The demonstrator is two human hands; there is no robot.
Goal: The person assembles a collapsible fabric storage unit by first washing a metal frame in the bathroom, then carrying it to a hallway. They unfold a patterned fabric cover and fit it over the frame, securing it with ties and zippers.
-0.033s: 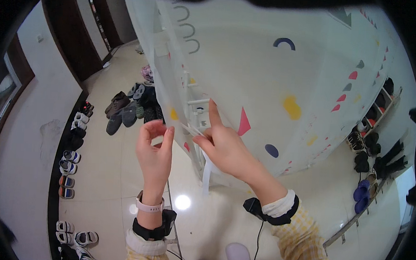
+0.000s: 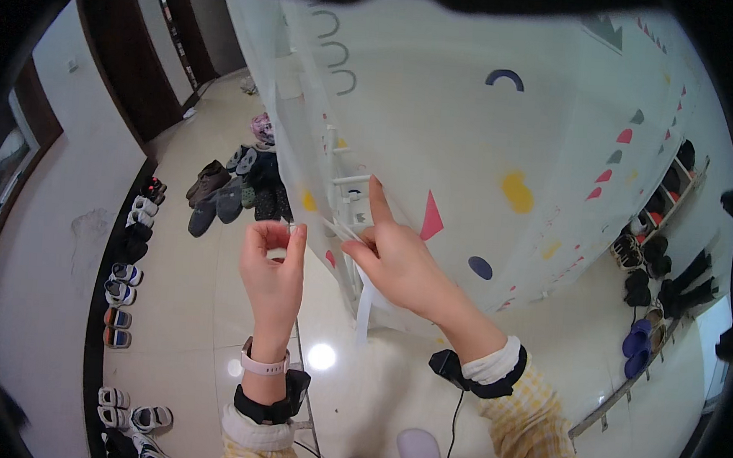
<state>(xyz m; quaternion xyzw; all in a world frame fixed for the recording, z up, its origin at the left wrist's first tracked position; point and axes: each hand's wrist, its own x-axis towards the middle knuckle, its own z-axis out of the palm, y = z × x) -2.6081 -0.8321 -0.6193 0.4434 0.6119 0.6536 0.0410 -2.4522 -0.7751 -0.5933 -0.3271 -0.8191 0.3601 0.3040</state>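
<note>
A sheer white cover [image 2: 439,133] printed with coloured shapes hangs over a white rack frame [image 2: 351,179]. My right hand [image 2: 402,261] is at its left edge, index finger stretched up against it. The thumb and curled fingers are closed on a thin white strap [image 2: 338,227]. Below that hand a white ribbon [image 2: 364,313] dangles. To the left and apart from the cover, my left hand [image 2: 272,261] is raised with thumb and index fingertip pinched together. Anything between those fingertips is too small to make out.
Shoes [image 2: 124,285] line the left wall, and a pile of dark shoes [image 2: 227,199] lies behind the cover's left edge. On the right stands a shoe rack [image 2: 675,197] with purple clogs [image 2: 638,346] near it. A black cable [image 2: 455,427] hangs from my right wrist.
The thumb and index finger of my left hand have closed into a pinch. My right hand stays almost where it was on the cover's edge.
</note>
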